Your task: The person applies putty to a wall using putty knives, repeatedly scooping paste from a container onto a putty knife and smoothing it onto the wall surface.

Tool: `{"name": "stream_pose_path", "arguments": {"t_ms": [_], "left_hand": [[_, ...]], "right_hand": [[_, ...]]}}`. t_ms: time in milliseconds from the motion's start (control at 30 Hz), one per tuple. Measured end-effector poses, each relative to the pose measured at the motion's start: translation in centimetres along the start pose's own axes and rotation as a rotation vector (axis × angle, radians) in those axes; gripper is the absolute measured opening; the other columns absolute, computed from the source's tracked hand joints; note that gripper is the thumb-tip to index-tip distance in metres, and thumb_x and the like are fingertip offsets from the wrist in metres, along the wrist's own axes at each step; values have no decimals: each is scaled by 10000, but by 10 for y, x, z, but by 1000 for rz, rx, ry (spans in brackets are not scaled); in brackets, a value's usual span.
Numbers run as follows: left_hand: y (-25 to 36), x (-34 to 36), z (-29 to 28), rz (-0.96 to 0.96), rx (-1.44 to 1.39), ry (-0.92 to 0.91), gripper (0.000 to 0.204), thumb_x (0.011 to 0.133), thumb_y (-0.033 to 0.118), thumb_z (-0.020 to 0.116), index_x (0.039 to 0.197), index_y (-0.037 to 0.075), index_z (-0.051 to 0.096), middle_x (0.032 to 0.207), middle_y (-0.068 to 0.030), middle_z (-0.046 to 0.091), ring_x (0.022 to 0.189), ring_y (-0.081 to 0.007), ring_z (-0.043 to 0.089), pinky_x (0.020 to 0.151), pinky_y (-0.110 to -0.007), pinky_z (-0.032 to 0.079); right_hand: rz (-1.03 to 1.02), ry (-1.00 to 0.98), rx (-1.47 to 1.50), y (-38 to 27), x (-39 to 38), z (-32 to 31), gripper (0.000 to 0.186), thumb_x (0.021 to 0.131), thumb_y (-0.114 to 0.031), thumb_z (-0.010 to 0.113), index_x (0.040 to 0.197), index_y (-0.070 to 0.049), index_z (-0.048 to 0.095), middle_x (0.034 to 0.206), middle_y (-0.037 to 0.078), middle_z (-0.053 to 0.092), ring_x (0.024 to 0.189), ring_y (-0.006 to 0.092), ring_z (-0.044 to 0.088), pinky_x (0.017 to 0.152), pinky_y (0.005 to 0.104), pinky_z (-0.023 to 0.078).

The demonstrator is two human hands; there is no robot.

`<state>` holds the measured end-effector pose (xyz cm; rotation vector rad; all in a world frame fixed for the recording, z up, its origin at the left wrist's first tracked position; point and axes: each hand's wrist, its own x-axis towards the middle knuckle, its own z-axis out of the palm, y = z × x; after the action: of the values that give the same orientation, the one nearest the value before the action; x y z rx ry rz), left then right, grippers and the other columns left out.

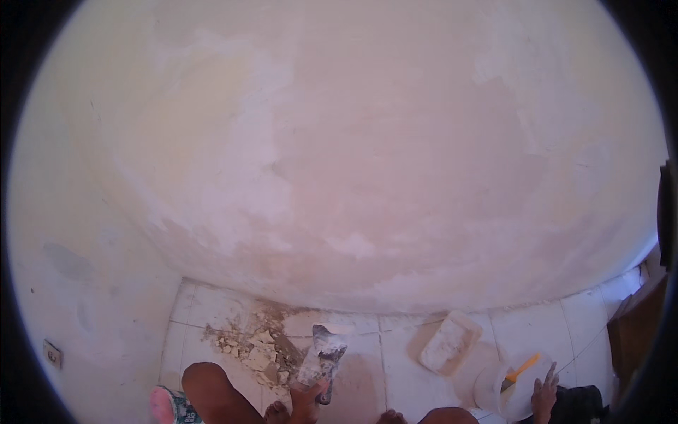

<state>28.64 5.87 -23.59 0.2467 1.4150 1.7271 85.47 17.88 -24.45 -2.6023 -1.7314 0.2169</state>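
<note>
My left hand (308, 403) grips a wide putty knife (323, 353) smeared with white and dark residue, held low at the bottom centre. Left of the blade, broken plaster chips (261, 346) and dust lie on the tiles. At the lower right, my right hand (545, 399) has its fingers stretched out beside a white bucket (491, 385); an orange-handled tool (524, 366) leans inside the bucket. A pale rectangular tray (446, 343) sits on the floor left of the bucket.
A patchy plastered wall (402, 155) fills the upper view, meeting a side wall with a socket (52, 354) at left. Brown wooden furniture (635, 332) stands at right. A tub with pink top (162, 404), my knees, bare toes and a dark object (579, 406) line the bottom edge of the tiled floor (586, 318).
</note>
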Motion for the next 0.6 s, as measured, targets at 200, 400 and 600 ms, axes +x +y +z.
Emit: {"name": "stream_pose_path", "arguments": {"t_ms": [200, 400, 600], "left_hand": [[10, -1, 10, 47, -117, -47, 499, 768, -47, 712, 1234, -20, 536, 1095, -90, 638, 951, -210, 652, 825, -344, 564], [12, -14, 10, 46, -111, -38, 470, 786, -68, 684, 1233, -26, 543, 1092, -92, 644, 946, -200, 656, 829, -332, 556], [16, -27, 29, 114, -166, -157, 441, 791, -64, 669, 1215, -46, 550, 1080, -91, 650, 944, -190, 657, 811, -310, 547]], "right_hand": [[40, 165, 300, 78, 14, 57, 606, 968, -223, 505, 1522, -123, 280, 1425, 305, 420, 1271, 443, 462, 992, 498, 438], [244, 178, 234, 117, 7, 70, 537, 993, -242, 492, 1467, -36, 344, 1439, 272, 422, 1242, 434, 486, 1009, 477, 435], [364, 585, -47, 206, 45, 58, 506, 1018, -260, 479, 1412, 50, 407, 1453, 239, 423, 1212, 425, 510, 1025, 455, 432]]}}
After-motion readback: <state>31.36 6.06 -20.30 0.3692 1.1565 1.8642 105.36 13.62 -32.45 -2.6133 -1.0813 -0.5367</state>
